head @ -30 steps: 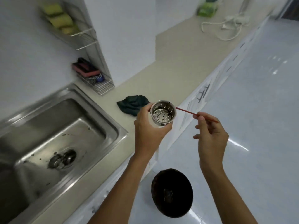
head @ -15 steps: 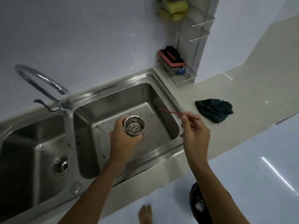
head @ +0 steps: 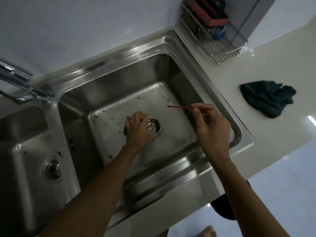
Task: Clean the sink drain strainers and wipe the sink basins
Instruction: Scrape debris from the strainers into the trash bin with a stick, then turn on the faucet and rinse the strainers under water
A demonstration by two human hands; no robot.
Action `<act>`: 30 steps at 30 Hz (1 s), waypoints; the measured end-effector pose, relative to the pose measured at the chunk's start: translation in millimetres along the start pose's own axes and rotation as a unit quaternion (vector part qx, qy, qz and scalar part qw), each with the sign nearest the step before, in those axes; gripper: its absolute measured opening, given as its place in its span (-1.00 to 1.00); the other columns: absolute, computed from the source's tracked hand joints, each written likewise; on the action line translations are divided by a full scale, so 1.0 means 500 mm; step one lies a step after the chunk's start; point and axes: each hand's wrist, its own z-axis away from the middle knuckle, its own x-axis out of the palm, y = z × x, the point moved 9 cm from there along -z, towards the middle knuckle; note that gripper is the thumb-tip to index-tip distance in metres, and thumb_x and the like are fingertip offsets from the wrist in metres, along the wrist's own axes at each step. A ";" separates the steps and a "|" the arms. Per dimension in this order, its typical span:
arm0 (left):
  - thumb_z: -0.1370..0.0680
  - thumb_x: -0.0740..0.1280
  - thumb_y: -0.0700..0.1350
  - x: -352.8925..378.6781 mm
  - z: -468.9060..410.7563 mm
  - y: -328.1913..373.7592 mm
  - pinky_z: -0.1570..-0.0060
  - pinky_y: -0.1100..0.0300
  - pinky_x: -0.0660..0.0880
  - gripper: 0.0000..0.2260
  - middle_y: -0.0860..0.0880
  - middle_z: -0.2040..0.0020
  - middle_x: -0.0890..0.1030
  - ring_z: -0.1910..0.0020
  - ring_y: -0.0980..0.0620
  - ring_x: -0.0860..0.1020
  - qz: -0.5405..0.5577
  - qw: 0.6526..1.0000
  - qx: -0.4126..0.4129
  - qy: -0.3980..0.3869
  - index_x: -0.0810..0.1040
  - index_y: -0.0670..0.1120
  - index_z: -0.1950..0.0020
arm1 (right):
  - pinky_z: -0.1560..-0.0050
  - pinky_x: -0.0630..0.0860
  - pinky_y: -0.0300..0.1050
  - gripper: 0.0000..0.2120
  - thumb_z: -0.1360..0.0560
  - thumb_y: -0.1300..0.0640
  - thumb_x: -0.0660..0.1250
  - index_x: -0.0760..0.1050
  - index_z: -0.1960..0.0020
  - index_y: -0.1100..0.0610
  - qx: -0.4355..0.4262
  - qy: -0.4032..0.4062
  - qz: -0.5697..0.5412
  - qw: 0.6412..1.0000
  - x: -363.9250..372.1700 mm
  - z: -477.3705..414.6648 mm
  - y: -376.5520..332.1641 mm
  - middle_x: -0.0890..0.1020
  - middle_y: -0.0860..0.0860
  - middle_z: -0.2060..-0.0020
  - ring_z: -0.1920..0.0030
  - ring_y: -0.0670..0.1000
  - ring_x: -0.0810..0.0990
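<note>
**Strainer poised at the drain, pick held clear**

A person's left hand [head: 138,132] curls its fingers round the steel strainer [head: 153,128], open side up, low in the right basin [head: 171,74]. The dark drain opening [head: 125,131] shows just left of the knuckles. The right hand [head: 212,127] pinches a thin red pick [head: 183,107] between thumb and fingertips, apart from the strainer. The pick lies roughly level, with its dark tip pointing left. Seating the strainer likely falls to the nearer left hand: a short shift left and down. A dark cloth [head: 268,98] lies on the counter.

Right basin [head: 179,139] open above; left hand [head: 136,132] gripping the strainer [head: 153,128] blocks its drain; right hand [head: 212,130], pinching a red stick [head: 181,107], overhangs its right side.
</note>
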 end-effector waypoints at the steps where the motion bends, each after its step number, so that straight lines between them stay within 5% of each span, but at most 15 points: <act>1: -0.27 0.62 0.23 0.013 -0.010 0.001 -0.49 -0.15 0.13 -0.21 -0.11 -0.44 0.36 -0.49 -0.12 0.29 -0.031 0.999 0.010 -0.002 0.48 0.00 -0.42 | 0.11 0.52 -0.47 -0.81 -0.63 0.10 0.30 0.62 -0.19 0.07 0.002 -0.002 0.006 1.000 0.000 -0.004 0.003 0.67 -0.12 -0.01 0.07 -0.18 0.64; 11: -0.23 0.63 0.25 0.065 -0.035 -0.017 -0.52 -0.34 0.02 -0.16 -0.18 -0.45 0.36 -0.51 -0.20 0.28 -0.104 0.994 0.025 -0.037 0.45 0.02 -0.43 | -0.02 0.63 -0.09 -0.79 -0.63 0.09 0.29 0.63 -0.18 0.10 0.004 -0.024 0.042 0.999 0.043 -0.020 0.022 0.67 -0.10 -0.05 0.06 -0.10 0.65; 18: -0.24 0.57 0.37 0.049 -0.027 0.000 -0.53 -0.19 0.06 0.04 -0.11 -0.52 0.30 -0.53 -0.16 0.25 -0.032 0.996 0.013 -0.081 0.25 0.02 -0.59 | -0.01 0.64 -0.09 -0.75 -0.61 0.01 0.26 0.62 -0.20 0.04 -0.009 -0.015 0.047 0.999 0.045 -0.017 0.012 0.67 -0.14 -0.02 0.06 -0.14 0.64; 23: -0.35 0.47 0.39 -0.058 -0.048 0.104 -0.52 -0.08 0.17 -0.06 -0.01 -0.50 0.34 -0.48 -0.03 0.25 0.064 0.998 0.029 -0.009 0.17 0.07 -0.60 | -0.11 0.61 -0.06 -0.79 -0.62 0.01 0.25 0.57 -0.21 -0.11 -0.072 0.024 0.045 0.996 -0.015 -0.058 -0.045 0.54 -0.38 0.00 -0.03 -0.22 0.58; 30: -0.43 0.37 0.45 -0.200 -0.127 0.357 -0.54 -0.03 0.14 -0.09 -0.01 -0.54 0.30 -0.52 -0.03 0.28 0.106 0.981 0.140 0.082 0.16 0.03 -0.62 | 0.10 0.55 -0.26 -0.78 -0.64 0.08 0.31 0.60 -0.26 -0.02 -0.183 0.140 0.110 0.967 -0.173 -0.187 -0.113 0.63 -0.18 -0.06 0.05 -0.11 0.59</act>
